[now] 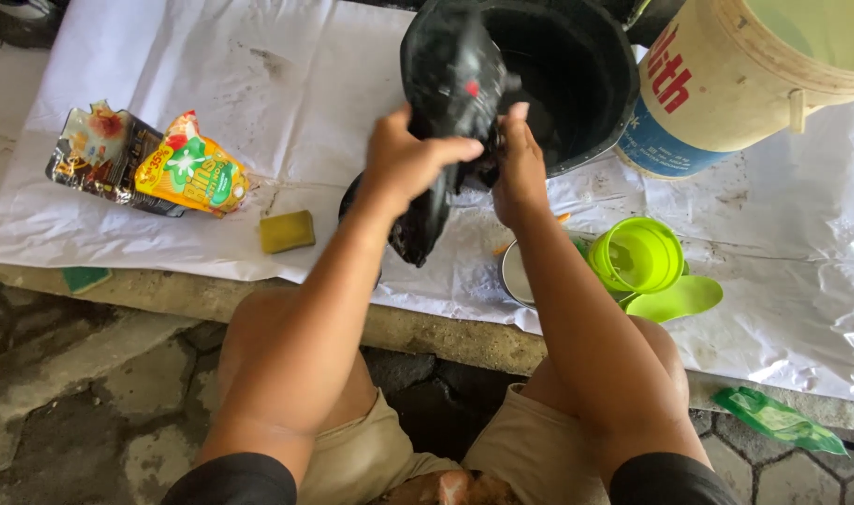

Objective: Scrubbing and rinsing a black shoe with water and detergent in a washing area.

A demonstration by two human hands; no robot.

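— How are the hands set?

— Both forearms reach forward from the knees and meet over the white sheet. The left hand sits knuckles up, its fingers curled over the front of a black shoe and closed on it. The right hand comes in from the other side, fingers pointing up and pressed to the shoe's edge; whether they wrap round it I cannot tell, since the shoe hides their tips.

— And how does the shoe lie?

— It is held up off the sheet, just in front of the black basin. Its long axis runs nearly upright, leaning a little: the upper end rises against the basin's rim, the lower end hangs down toward the person, below the left wrist. Which end is the toe I cannot tell.

— What lies around?

— A yellow sponge and two crumpled sachets to the left, well apart from the hands. A lime green cup sits just right of the right forearm, and a cream bucket stands beside the basin.
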